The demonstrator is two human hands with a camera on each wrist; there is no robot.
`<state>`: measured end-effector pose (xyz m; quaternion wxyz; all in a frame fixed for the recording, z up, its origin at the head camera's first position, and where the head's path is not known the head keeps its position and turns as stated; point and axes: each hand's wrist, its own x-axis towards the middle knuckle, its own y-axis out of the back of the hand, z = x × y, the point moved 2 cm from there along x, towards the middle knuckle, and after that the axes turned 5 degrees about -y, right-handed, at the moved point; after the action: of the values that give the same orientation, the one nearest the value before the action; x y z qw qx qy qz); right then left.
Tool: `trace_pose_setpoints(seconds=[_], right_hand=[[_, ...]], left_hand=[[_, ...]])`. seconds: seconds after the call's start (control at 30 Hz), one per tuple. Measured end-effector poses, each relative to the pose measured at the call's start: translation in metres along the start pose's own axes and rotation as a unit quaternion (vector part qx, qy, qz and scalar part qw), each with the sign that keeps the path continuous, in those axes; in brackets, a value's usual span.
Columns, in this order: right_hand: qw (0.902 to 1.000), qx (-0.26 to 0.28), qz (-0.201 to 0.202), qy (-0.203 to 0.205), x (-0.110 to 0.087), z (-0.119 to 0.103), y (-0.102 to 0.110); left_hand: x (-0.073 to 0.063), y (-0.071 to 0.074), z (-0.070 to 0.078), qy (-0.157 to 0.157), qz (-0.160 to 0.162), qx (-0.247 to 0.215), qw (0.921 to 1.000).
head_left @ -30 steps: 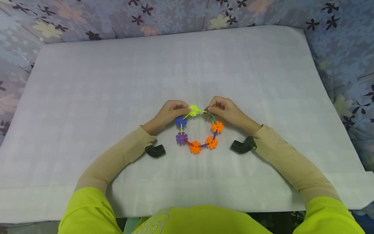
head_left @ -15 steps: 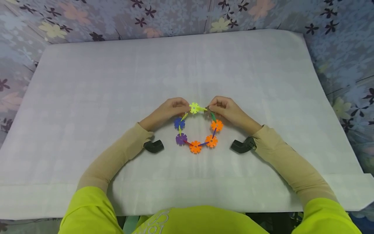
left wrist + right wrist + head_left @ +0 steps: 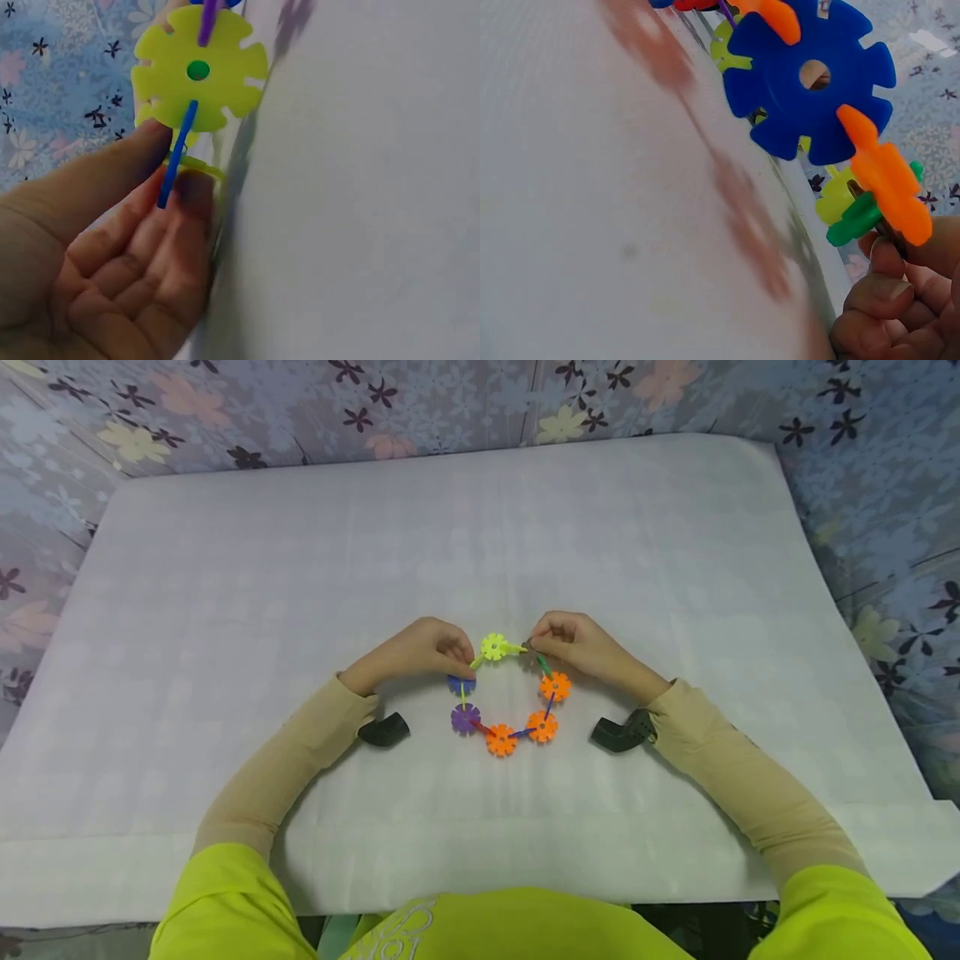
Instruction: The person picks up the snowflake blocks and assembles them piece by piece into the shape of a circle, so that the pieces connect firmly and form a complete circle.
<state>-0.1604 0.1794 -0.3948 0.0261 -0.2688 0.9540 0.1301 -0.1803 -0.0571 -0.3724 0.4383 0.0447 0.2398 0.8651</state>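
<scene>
Notched plastic flower discs are joined edge to edge in a ring. At its upper left my left hand point(image 3: 435, 647) pinches the blue disc point(image 3: 177, 157), seen edge-on in the left wrist view with a large yellow disc point(image 3: 225, 45) beyond it. My right hand point(image 3: 573, 635) pinches a brown disc point(image 3: 527, 645) at the upper right, mostly hidden by the fingers. Between the hands lies a bright yellow disc point(image 3: 493, 647). A green disc point(image 3: 543, 666) links the brown one to an orange disc point(image 3: 556, 687).
Lower in the ring are a purple disc point(image 3: 466, 719) and more orange discs point(image 3: 501, 740). Black wrist mounts point(image 3: 385, 731) stick out from both sleeves. A white cloth covers the table point(image 3: 300, 543), and flowered fabric point(image 3: 450, 402) hangs behind it.
My left hand has shifted from the bright yellow disc down and left to the blue disc. The top of the ring rose slightly, then lowered. My right hand keeps its grip.
</scene>
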Motion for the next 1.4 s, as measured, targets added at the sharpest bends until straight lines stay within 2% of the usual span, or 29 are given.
trace_pose_setpoints(seconds=[0.17,0.3,0.4,0.53,0.67,0.77,0.83,1.1,1.23,1.4], right_hand=[[0.9996,-0.020,-0.020,-0.006,0.000,-0.002,0.000],[0.9986,-0.023,-0.042,-0.021,-0.001,-0.005,-0.002],[0.9975,-0.047,-0.046,-0.025,-0.002,-0.005,-0.002],[0.9975,-0.061,-0.036,-0.003,-0.002,-0.004,-0.001],[0.9993,-0.024,-0.024,0.013,0.001,-0.002,-0.005],[0.9997,0.009,-0.021,-0.002,0.001,-0.003,-0.007],[0.9996,0.013,-0.022,-0.009,0.001,-0.004,-0.008],[0.9959,0.046,-0.075,-0.017,0.000,-0.005,-0.007],[0.9950,0.040,-0.091,-0.014,0.000,-0.005,-0.010],[0.9918,0.067,-0.108,-0.016,0.000,-0.004,-0.012]], left_hand=[[-0.001,-0.001,-0.003,-0.014,0.039,0.006,0.9991],[-0.002,-0.001,-0.002,-0.042,0.076,0.016,0.9961],[-0.002,-0.002,0.000,-0.063,0.107,0.022,0.9920],[0.001,-0.007,0.001,-0.091,0.135,0.019,0.9865],[0.003,-0.015,0.003,-0.130,0.142,0.018,0.9811],[0.005,-0.020,0.004,-0.149,0.144,0.026,0.9779],[0.006,-0.022,0.004,-0.154,0.145,0.033,0.9767],[0.006,-0.023,0.005,-0.193,0.122,0.035,0.9729],[0.007,-0.027,0.004,-0.215,0.101,0.051,0.9701],[0.010,-0.031,0.003,-0.225,0.107,0.045,0.9673]])
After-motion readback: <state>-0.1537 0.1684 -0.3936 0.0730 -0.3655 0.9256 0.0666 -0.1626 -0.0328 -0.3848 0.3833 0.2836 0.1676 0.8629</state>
